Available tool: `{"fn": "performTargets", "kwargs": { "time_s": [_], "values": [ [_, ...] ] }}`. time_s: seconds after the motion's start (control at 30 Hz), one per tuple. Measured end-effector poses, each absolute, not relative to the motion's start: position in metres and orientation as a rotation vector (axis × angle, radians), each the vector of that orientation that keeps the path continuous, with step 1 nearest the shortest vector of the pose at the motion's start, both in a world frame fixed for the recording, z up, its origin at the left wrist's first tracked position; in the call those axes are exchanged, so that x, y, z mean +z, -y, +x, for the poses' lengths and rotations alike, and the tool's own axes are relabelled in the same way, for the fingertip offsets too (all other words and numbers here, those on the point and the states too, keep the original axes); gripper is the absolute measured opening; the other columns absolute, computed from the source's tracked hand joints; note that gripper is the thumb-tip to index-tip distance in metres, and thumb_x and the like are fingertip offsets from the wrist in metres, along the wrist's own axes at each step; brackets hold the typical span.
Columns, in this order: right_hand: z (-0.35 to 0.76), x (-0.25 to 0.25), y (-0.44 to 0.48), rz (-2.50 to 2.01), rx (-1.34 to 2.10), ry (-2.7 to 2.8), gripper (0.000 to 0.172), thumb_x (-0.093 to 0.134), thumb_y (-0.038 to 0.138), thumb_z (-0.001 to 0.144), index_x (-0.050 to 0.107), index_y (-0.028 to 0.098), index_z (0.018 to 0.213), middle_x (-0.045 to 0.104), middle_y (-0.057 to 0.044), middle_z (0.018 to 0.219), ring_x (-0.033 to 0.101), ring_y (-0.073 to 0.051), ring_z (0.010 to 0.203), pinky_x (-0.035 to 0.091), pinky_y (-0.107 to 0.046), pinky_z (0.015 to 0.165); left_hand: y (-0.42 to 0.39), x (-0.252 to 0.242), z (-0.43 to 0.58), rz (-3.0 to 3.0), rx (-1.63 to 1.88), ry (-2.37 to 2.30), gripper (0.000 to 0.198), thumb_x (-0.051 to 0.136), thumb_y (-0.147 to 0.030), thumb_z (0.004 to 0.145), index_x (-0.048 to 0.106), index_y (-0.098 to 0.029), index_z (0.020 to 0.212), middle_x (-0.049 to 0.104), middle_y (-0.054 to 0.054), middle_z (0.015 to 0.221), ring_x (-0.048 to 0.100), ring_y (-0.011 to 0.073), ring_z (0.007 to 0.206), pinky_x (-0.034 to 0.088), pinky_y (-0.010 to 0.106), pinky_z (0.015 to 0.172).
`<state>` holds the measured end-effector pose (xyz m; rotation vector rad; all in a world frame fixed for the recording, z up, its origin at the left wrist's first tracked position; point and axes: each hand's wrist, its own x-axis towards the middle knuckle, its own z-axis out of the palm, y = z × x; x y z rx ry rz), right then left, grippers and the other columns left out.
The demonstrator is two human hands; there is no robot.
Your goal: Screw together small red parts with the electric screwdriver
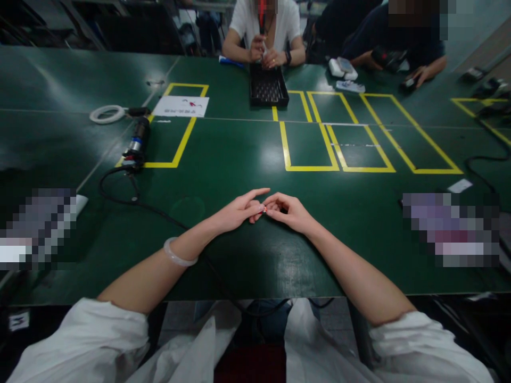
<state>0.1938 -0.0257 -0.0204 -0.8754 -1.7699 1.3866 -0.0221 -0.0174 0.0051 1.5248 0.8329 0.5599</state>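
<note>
My left hand [239, 209] and my right hand [290, 211] meet low over the green table [239, 266], near its front edge. Between their fingertips is a small red and white piece [264, 210], too small for me to name. The left thumb and curled fingers pinch it, while the left index finger points out straight. From the other side, the right thumb and fingertips close on the same piece. Most of it is hidden by the fingers. A pale bangle circles my left wrist.
A corded power tool [138, 139] lies at left, its black cable running toward me. Beyond are a coiled white cable [107, 114], a paper sheet [181, 106], yellow tape outlines [311, 168] and a black tray [269, 101]. A person in white sits opposite; another handles dark objects at right.
</note>
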Motion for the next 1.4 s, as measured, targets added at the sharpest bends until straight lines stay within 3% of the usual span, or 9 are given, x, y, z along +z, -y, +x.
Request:
{"fn": "performTargets", "kwargs": {
  "time_s": [0.27,0.43,0.6,0.83,1.03,1.2,1.4],
  "values": [
    [0.189,-0.024,0.028,-0.916,1.352,1.722,0.03,0.071,0.043,0.085,0.061,0.018,0.099,0.062,0.0,0.078,0.054,-0.011,0.064,0.045,-0.025,0.062,0.02,0.0,-0.016,1.45,0.632,-0.882,0.062,0.054,-0.042,0.096,0.041,-0.008,0.146,0.061,0.002,0.073,0.058,0.0128,0.065,0.047,0.026,0.067],
    [0.189,-0.025,0.026,-0.931,1.284,1.7,0.029,0.072,0.043,0.084,0.062,0.019,0.098,0.059,0.001,0.074,0.05,-0.01,0.061,0.041,-0.024,0.056,0.016,-0.01,-0.016,1.272,0.669,-0.885,0.041,0.056,-0.046,0.095,0.053,-0.01,0.117,0.064,0.004,0.076,0.063,0.0135,0.065,0.053,0.027,0.066],
    [0.19,-0.025,0.026,-0.932,1.229,1.716,0.025,0.071,0.04,0.084,0.063,0.02,0.096,0.062,0.0,0.076,0.051,-0.011,0.062,0.041,-0.024,0.055,0.015,-0.012,-0.016,1.256,0.672,-0.886,0.042,0.06,-0.052,0.092,0.055,-0.011,0.099,0.064,0.005,0.076,0.064,0.0129,0.066,0.054,0.026,0.066],
    [0.189,-0.026,0.026,-0.924,1.189,1.733,0.02,0.07,0.033,0.085,0.063,0.019,0.098,0.062,0.0,0.077,0.052,-0.01,0.062,0.041,-0.024,0.056,0.018,-0.008,-0.015,1.32,0.656,-0.921,0.04,0.073,-0.042,0.082,0.056,-0.011,0.101,0.064,0.003,0.079,0.063,0.0118,0.068,0.054,0.025,0.066],
    [0.19,-0.03,0.025,-0.943,1.285,1.653,0.03,0.07,0.041,0.086,0.059,0.02,0.105,0.065,-0.001,0.085,0.056,-0.011,0.068,0.044,-0.024,0.06,0.022,-0.004,-0.012,1.46,0.724,-0.942,0.031,0.07,-0.035,0.084,0.056,-0.012,0.101,0.061,0.002,0.081,0.061,0.0109,0.07,0.051,0.023,0.067],
    [0.192,-0.027,0.025,-0.991,1.298,1.651,0.031,0.068,0.049,0.087,0.062,0.019,0.093,0.062,-0.001,0.079,0.055,-0.011,0.065,0.043,-0.024,0.06,0.025,-0.003,-0.013,1.613,0.758,-0.98,0.027,0.068,-0.034,0.085,0.059,-0.013,0.1,0.062,0.005,0.091,0.06,0.0118,0.078,0.049,0.022,0.069],
    [0.192,-0.025,0.025,-0.951,1.19,1.699,0.025,0.069,0.044,0.086,0.062,0.02,0.092,0.059,0.001,0.077,0.052,-0.011,0.064,0.042,-0.025,0.057,0.023,-0.005,-0.013,1.624,0.752,-1.024,0.032,0.069,-0.039,0.085,0.061,-0.013,0.102,0.063,0.006,0.094,0.059,0.0134,0.082,0.049,0.024,0.073]
  ]
}}
